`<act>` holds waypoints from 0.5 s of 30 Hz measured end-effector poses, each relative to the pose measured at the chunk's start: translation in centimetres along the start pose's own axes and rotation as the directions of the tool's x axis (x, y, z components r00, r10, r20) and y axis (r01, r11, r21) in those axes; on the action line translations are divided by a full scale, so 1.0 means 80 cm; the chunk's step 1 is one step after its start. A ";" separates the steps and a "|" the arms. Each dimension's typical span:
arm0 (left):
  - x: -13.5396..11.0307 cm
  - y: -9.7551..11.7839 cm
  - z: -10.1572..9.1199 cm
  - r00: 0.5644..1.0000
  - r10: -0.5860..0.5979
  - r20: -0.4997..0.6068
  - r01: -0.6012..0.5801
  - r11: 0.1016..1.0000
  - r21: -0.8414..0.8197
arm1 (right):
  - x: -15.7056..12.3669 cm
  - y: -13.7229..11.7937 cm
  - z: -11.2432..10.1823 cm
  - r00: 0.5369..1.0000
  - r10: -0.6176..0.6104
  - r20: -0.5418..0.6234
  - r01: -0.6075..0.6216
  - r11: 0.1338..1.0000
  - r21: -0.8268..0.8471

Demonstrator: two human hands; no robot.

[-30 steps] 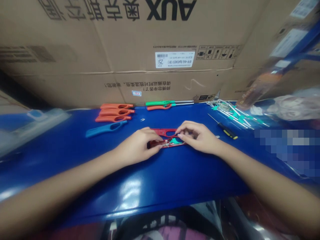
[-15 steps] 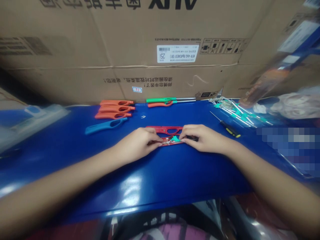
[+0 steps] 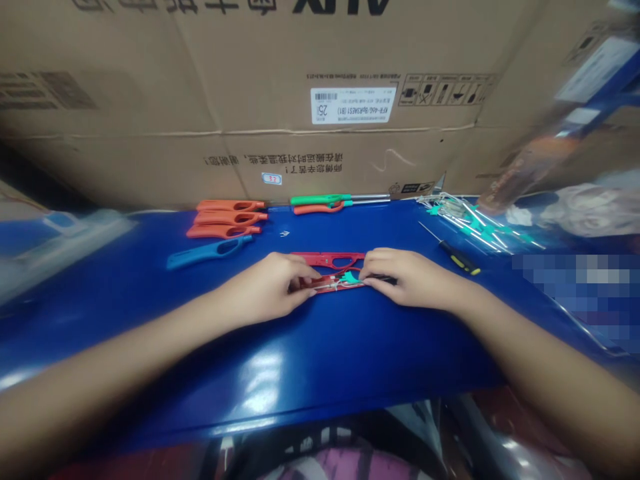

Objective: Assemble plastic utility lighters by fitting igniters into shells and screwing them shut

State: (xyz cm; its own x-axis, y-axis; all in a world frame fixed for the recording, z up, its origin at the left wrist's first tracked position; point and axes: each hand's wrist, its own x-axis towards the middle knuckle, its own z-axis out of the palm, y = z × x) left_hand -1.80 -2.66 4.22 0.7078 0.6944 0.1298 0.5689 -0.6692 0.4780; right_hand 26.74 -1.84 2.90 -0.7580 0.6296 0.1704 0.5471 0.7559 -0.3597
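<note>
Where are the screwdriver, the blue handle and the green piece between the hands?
Screwdriver (image 3: 453,253): head view, on its grip near the shaft.
Blue handle (image 3: 206,254): head view, on its solid part beside the opening.
Green piece (image 3: 349,277): head view, on its middle.

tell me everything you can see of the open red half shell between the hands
The red half shell is long, shallow and plastic-looking, open side up, running roughly left to right. In it sit a green piece and pale, thin parts too small to name. The left hand touches and partly hides its left end, the right hand its right end. Whether it touches the blue table cannot be told.
</note>
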 end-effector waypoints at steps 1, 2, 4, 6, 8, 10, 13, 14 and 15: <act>0.000 -0.001 -0.001 1.000 0.002 -0.001 -0.002 1.000 -0.007 | 0.000 0.000 0.001 1.000 0.001 0.002 -0.001 1.000 -0.003; 0.001 -0.002 -0.001 1.000 0.008 -0.003 -0.008 1.000 -0.007 | 0.001 0.001 0.002 1.000 0.002 -0.001 -0.002 1.000 -0.003; 0.002 -0.003 0.000 1.000 0.024 -0.003 -0.024 1.000 0.004 | 0.001 0.002 0.002 1.000 0.006 -0.011 -0.006 1.000 -0.001; 0.003 -0.005 0.001 1.000 0.029 -0.003 -0.029 1.000 0.010 | 0.000 0.003 0.000 1.000 0.015 -0.011 -0.015 1.000 0.011; 0.004 -0.007 0.002 1.000 0.024 -0.005 -0.024 1.000 0.014 | -0.001 0.006 -0.004 1.000 0.020 -0.001 -0.020 0.999 0.038; 0.004 -0.008 0.002 1.000 0.022 -0.001 -0.022 1.000 0.017 | -0.003 0.009 -0.007 1.000 0.026 0.000 -0.026 0.997 0.072; 0.003 -0.008 0.000 1.000 0.002 0.014 -0.003 1.000 0.024 | -0.002 0.012 -0.008 0.998 0.058 -0.010 -0.057 0.992 0.115; 0.003 -0.007 -0.001 1.000 -0.007 0.022 0.006 1.000 0.027 | -0.001 0.012 -0.008 0.997 0.075 -0.006 -0.074 0.989 0.129; 0.002 -0.005 -0.002 0.999 -0.017 0.028 0.016 0.999 0.039 | -0.001 0.012 -0.007 0.996 0.092 -0.001 -0.091 0.985 0.144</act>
State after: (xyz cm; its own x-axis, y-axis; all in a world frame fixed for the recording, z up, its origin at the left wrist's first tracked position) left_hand -1.99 -2.23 4.19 0.7094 0.6980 0.0977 0.5957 -0.6680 0.4461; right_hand 27.49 -1.09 3.05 -0.7043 0.6966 0.1371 0.5569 0.6618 -0.5018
